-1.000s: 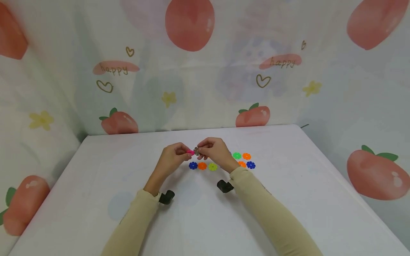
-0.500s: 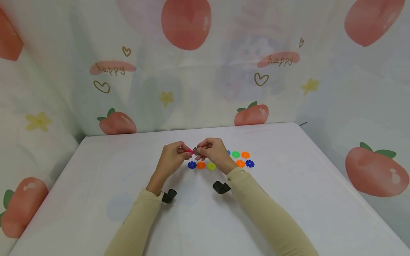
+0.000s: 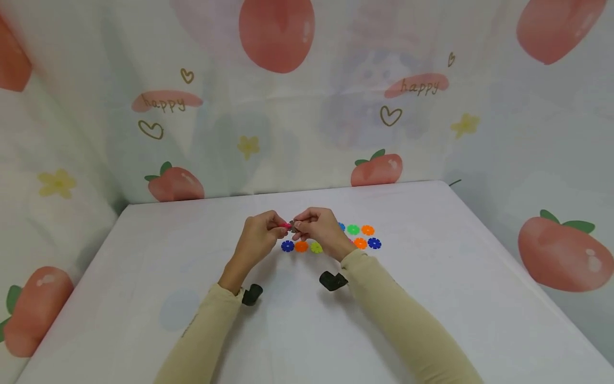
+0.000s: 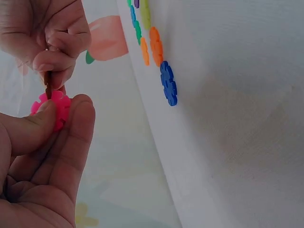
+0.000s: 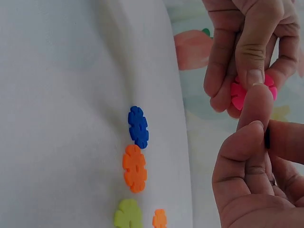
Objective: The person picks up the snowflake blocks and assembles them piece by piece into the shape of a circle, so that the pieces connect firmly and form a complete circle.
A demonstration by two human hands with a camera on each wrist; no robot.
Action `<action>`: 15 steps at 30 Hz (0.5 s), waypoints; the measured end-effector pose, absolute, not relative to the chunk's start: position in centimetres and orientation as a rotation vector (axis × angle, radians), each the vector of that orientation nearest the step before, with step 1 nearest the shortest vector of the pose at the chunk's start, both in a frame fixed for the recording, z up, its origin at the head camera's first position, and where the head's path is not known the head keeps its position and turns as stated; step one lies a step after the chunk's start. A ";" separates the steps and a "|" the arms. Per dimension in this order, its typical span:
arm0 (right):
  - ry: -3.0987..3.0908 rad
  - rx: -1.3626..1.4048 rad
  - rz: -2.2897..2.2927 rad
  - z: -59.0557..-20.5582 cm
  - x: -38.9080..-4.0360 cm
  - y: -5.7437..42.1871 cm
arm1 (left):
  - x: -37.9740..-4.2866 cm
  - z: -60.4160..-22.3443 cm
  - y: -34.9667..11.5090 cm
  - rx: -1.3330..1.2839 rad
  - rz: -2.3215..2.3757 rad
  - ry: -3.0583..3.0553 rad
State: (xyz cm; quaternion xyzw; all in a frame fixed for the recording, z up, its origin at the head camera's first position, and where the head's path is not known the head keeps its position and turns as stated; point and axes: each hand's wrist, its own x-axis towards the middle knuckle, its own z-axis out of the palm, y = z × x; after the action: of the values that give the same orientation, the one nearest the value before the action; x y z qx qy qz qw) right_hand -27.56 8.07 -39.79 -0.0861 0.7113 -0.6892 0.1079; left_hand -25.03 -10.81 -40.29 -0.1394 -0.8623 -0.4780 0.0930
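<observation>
Above the white table, my left hand point(image 3: 254, 240) pinches a pink notched snowflake disc point(image 4: 61, 108) between thumb and fingers. Facing it, my right hand point(image 3: 326, 232) pinches a brownish disc point(image 4: 48, 85), seen edge-on in the left wrist view. The two discs meet at their rims, at an angle to each other; whether their notches are interlocked I cannot tell. In the right wrist view, fingers hide most of the brownish disc. Closest below the hands lie a dark blue disc point(image 5: 138, 127), an orange disc point(image 5: 135, 168) and a yellow-green disc point(image 5: 128, 214).
Further loose discs lie in rows to the right, among them a green disc point(image 3: 353, 229), an orange disc point(image 3: 368, 230) and another dark blue disc point(image 3: 374, 243). My right forearm partly covers the rows. A fruit-printed cloth point(image 3: 297, 154) hangs behind the table point(image 3: 144, 256).
Both hands keep their pinches and stay nearly in place. The brownish disc now sits closer against the pink one and shows less of its face. The head view has shifted slightly.
</observation>
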 end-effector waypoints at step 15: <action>2.435 -0.445 -1.629 -36.6 -30.7 10.6 | -24.4 -39.9 -12.0 -0.337 -1.379 -2.575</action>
State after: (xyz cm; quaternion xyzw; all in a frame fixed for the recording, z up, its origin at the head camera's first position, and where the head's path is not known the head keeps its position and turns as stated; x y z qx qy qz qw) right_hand -30.66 10.61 -36.57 -0.1495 0.8185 -0.5475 0.0892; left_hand -24.45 -11.99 -39.89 -0.1142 -0.8713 -0.4667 0.1002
